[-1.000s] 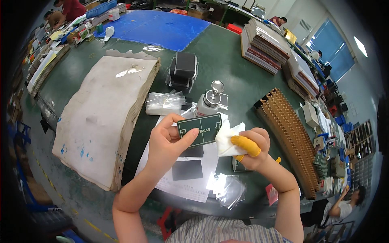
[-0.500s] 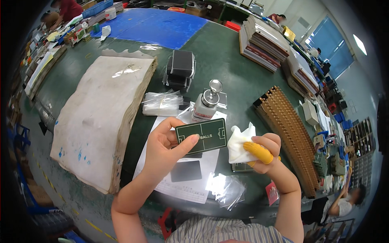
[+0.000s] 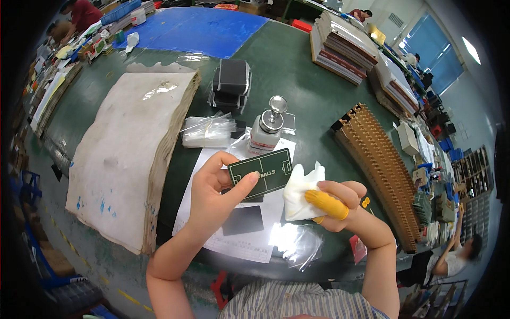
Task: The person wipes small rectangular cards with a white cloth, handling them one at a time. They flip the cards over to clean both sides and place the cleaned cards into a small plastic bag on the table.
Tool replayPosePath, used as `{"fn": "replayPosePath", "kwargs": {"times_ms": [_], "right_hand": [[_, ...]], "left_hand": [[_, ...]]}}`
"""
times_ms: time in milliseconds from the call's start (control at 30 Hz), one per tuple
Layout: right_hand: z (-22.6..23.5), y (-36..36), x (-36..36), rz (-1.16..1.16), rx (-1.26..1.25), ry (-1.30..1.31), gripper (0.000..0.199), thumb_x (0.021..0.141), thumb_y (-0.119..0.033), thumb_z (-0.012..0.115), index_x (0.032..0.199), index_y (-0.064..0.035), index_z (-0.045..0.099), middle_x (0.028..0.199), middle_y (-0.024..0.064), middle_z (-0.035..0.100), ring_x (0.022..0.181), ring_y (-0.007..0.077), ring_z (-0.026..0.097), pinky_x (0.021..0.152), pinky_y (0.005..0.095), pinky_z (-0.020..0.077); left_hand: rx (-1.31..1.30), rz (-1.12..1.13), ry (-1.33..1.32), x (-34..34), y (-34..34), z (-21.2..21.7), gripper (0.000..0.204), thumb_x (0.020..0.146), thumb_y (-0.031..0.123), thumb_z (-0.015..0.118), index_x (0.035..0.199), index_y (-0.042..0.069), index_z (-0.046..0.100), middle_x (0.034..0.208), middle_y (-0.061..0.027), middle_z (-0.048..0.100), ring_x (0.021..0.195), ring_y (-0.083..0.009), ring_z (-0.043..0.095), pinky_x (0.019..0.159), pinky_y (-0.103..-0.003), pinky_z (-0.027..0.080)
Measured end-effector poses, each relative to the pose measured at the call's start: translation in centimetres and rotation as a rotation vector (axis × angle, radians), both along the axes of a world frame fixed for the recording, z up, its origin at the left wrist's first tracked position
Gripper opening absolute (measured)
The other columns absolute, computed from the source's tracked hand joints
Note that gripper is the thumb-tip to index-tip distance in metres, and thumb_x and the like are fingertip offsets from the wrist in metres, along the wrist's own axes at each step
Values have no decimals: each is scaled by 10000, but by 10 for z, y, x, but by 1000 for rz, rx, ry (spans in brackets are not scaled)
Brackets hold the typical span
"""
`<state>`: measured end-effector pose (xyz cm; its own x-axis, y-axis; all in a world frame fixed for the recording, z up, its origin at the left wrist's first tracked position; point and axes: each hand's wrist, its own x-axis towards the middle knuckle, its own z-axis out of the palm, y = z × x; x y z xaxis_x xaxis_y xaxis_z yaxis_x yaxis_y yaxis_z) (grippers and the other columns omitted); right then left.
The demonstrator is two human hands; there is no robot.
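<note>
Green surface (image 3: 297, 69) loaded; tall paper stack (image 3: 122, 154) left of pump bottle (image 3: 267, 130). Dark green card (image 3: 261, 174) held just below bottle, pinched in left hand (image 3: 215, 196) fingers. White cloth (image 3: 300, 192) bunched in closed right hand (image 3: 340, 204). Risk judged: card slipped from light edge pinch under wiping pressure

Both forearms are bare, with no sleeves reaching the wrists. The right hand (image 3: 340, 204) wears a yellow-orange rubber finger cot (image 3: 325, 204) on one finger; the left hand (image 3: 215, 194) wears nothing. A blue-and-white striped shirt (image 3: 303, 307) covers the torso at the lower edge
</note>
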<state>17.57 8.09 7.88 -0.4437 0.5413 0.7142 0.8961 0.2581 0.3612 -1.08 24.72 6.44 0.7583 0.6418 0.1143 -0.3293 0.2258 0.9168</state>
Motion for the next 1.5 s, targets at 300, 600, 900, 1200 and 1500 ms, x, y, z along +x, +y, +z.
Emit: {"fn": "replayPosePath", "kwargs": {"times_ms": [300, 600, 900, 1200, 1500], "right_hand": [[7, 27, -29, -5, -85, -93, 289, 658, -267, 616, 941, -216, 645, 1049, -33, 586, 695, 69, 349, 653, 239, 253], [1, 33, -32, 58, -102, -109, 276, 673, -330, 632, 897, -180, 686, 1007, 15, 625, 822, 71, 436, 707, 268, 244], [5, 26, -24, 24, -113, -95, 300, 660, -319, 622, 901, -150, 679, 1017, -2, 616, 862, 105, 450, 717, 296, 231], [5, 7, -2, -70, -61, -111, 300, 664, -354, 639, 915, -194, 681, 1018, -28, 608, 722, 69, 380, 688, 284, 218], [9, -2, 19, -39, 32, -134, 314, 543, -250, 631, 837, -143, 664, 966, -3, 624, 850, 99, 490, 714, 316, 223]], "left_hand": [[-31, -18, 83, 0, -1, -5, 186, 850, 63, 638, 894, 31, 459, 834, -110, 667, 716, -88, 633, 609, -209, 492], [-44, -25, 83, 1, -3, -7, 188, 849, 81, 642, 884, 33, 463, 792, -99, 669, 673, -74, 623, 571, -194, 466], [-98, -34, 40, -1, -2, -7, 182, 852, 61, 635, 875, 37, 456, 816, -103, 664, 696, -80, 629, 598, -200, 486], [-148, -53, -30, -3, 0, -4, 198, 835, 34, 647, 846, 51, 451, 817, -95, 655, 722, -83, 628, 629, -206, 499], [-150, -38, -72, 0, -2, -6, 207, 831, 37, 651, 832, 64, 446, 802, -88, 651, 689, -91, 635, 592, -209, 508]]}}
